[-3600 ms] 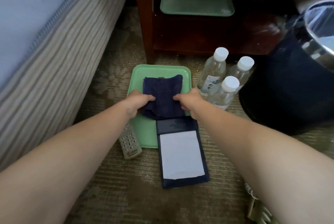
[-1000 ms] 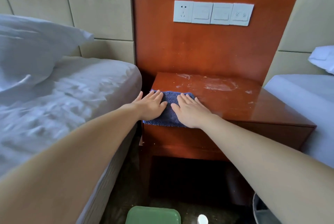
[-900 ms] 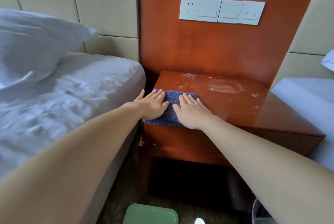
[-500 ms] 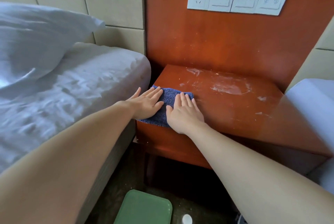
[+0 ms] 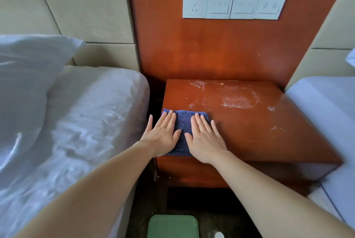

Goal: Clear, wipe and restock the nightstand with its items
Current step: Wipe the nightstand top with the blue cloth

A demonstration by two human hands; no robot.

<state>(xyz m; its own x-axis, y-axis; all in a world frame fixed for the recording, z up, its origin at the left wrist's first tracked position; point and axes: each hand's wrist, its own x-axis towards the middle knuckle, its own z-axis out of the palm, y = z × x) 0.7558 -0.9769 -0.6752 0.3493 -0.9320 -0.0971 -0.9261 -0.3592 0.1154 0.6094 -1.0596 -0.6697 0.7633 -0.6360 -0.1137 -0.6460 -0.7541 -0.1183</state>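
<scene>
The red-brown wooden nightstand (image 5: 259,128) stands between two beds, its top bare except for a folded dark blue cloth (image 5: 183,122) at the front left corner. My left hand (image 5: 163,136) lies flat on the cloth's left part, fingers spread, partly over the nightstand's left edge. My right hand (image 5: 204,141) lies flat on the cloth's right part, fingers apart. Neither hand grips the cloth. White dusty smears (image 5: 236,99) mark the back middle of the top, with smaller flecks toward the right.
A white bed (image 5: 76,122) with a pillow (image 5: 28,68) is close on the left, and another bed (image 5: 326,107) on the right. A socket and switch panel (image 5: 234,4) sits on the wooden wall. On the floor below lie a green tray (image 5: 172,226) and a white bottle cap (image 5: 219,235).
Earlier both hands held the cloth on the green floor tray. Since then the cloth rests on the nightstand under both flat hands, which stayed at the front left corner while the view shifted.
</scene>
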